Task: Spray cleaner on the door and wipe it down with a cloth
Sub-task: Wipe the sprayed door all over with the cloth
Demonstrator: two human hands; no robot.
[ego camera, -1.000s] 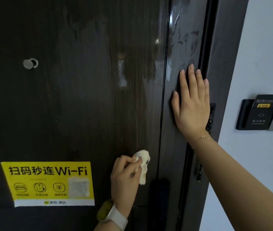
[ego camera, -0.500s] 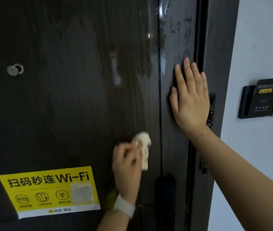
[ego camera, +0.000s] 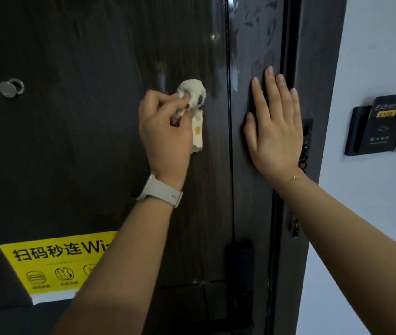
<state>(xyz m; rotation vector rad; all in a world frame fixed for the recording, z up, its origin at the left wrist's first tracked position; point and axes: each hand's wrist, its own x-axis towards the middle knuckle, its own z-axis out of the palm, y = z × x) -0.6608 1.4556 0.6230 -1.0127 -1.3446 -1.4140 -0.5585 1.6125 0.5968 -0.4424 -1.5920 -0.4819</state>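
The dark wood-grain door (ego camera: 83, 153) fills most of the view, with wet smears shining near its right edge. My left hand (ego camera: 165, 131), a pale watch on its wrist, grips a crumpled white cloth (ego camera: 195, 102) and holds it against the door at mid height. My right hand (ego camera: 275, 126) lies flat with straight fingers on the door's narrow right panel, just left of the frame. No spray bottle is in view.
A metal peephole cover (ego camera: 11, 88) sits at the upper left. A yellow Wi-Fi sticker (ego camera: 54, 264) is low on the door, partly behind my left forearm. A black lock body (ego camera: 239, 267), a door chain (ego camera: 304, 151) and a wall card holder (ego camera: 380, 126) lie to the right.
My left hand has carried the cloth up the door from just above the sticker to mid height. My right hand has stayed flat on the right panel.
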